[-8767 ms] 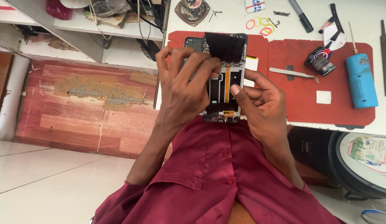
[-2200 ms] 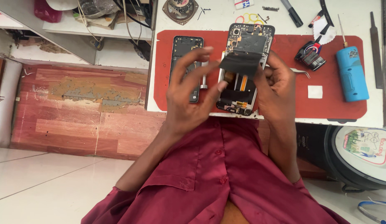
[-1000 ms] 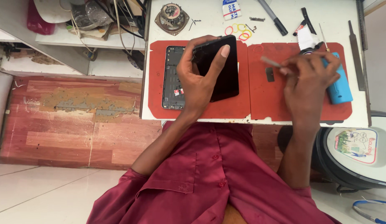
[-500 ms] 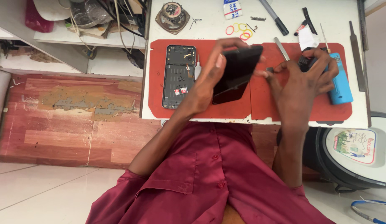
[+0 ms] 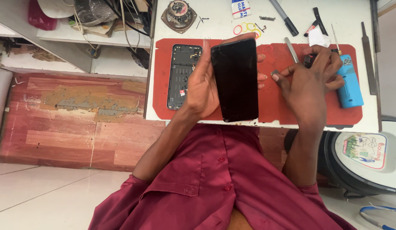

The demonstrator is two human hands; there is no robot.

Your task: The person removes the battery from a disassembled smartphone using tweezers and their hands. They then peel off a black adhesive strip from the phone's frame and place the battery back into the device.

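White table [image 5: 389, 121] carries 2 red mats [image 5: 291, 110], a file [image 5: 367, 59], a marker [image 5: 284, 18].

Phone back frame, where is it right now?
Head view: the phone back frame lies flat, inside up, at the left end of the red mat, just left of the left hand holding the black screen.

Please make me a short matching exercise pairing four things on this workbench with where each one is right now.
Things:
1. black phone screen
2. opened phone body
3. blue tool
4. round speaker

Places:
A. on the white table beyond the red mat
B. held up in the left hand
C. flat on the red mat, left of the left hand
D. at the mat's right end, beside the right hand

Pairs: 1-B, 2-C, 3-D, 4-A

The left hand holds the screen; the right hand rests on the red mat.
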